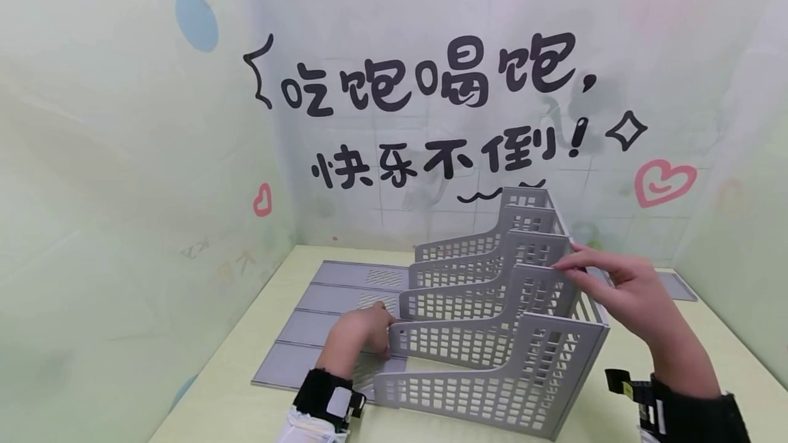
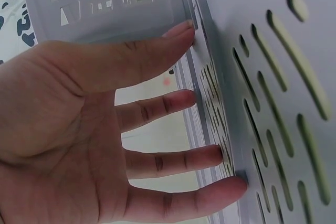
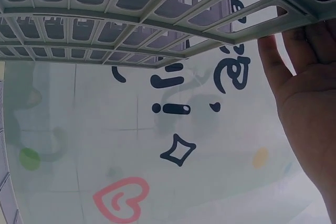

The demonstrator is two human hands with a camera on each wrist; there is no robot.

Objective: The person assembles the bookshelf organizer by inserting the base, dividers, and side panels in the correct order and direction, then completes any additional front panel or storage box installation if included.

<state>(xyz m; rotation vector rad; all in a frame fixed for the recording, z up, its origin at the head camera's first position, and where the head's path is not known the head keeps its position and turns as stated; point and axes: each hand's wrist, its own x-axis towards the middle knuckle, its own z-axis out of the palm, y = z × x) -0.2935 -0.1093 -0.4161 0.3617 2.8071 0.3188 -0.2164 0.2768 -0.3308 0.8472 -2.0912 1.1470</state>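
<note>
A grey plastic file rack (image 1: pixel 575 361) with several perforated upright dividers stands on the table. Flat grey base panels (image 1: pixel 301 330) with slotted patches extend from its left side. My left hand (image 1: pixel 363 330) is down at the low front ends of the dividers. In the left wrist view, its fingers reach out nearly straight, with fingertips touching the slotted panel (image 2: pixel 220 3) and the thumb beside a divider (image 2: pixel 157 14). My right hand (image 1: pixel 628 286) grips the rack's tall back, thumb and index finger at a divider's top corner. The right wrist view shows its fingers partly hidden behind the lattice back (image 3: pixel 142 22).
The rack stands on a pale yellow table (image 1: pixel 215 405). Another flat grey piece (image 1: pixel 680 286) lies behind the right hand at the table's right. Printed wall sheets (image 1: pixel 394 5) with black characters and hearts enclose the back and both sides.
</note>
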